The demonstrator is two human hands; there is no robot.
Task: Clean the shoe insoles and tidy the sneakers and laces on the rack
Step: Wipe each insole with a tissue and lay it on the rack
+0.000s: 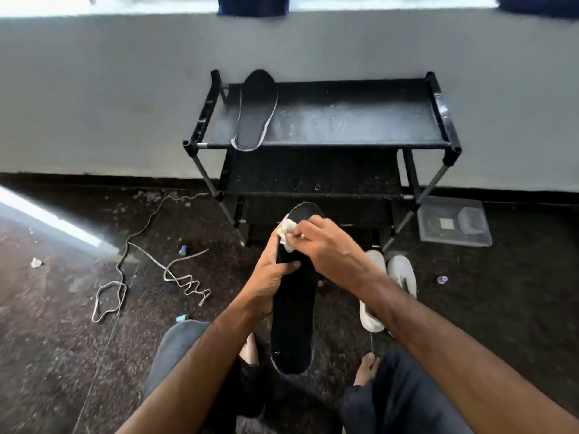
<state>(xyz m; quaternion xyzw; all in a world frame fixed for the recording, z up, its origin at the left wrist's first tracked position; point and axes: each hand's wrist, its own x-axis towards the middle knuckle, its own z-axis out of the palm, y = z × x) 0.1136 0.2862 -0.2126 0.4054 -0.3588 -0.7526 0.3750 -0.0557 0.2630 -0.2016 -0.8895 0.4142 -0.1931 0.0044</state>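
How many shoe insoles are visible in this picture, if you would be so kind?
2: one insole lies on the rack's top shelf; the other insole is held in the left hand. More may be hidden inside the sneakers.

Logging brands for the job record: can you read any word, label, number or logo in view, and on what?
No readable text anywhere in this view.
Insole held in the hands: plain black, no print visible.
Insole on the rack: no marking visible.
White sneakers: no logo can be made out.
Clear plastic box: a pale square patch inside may be a label, but it is too small and blurred to read.
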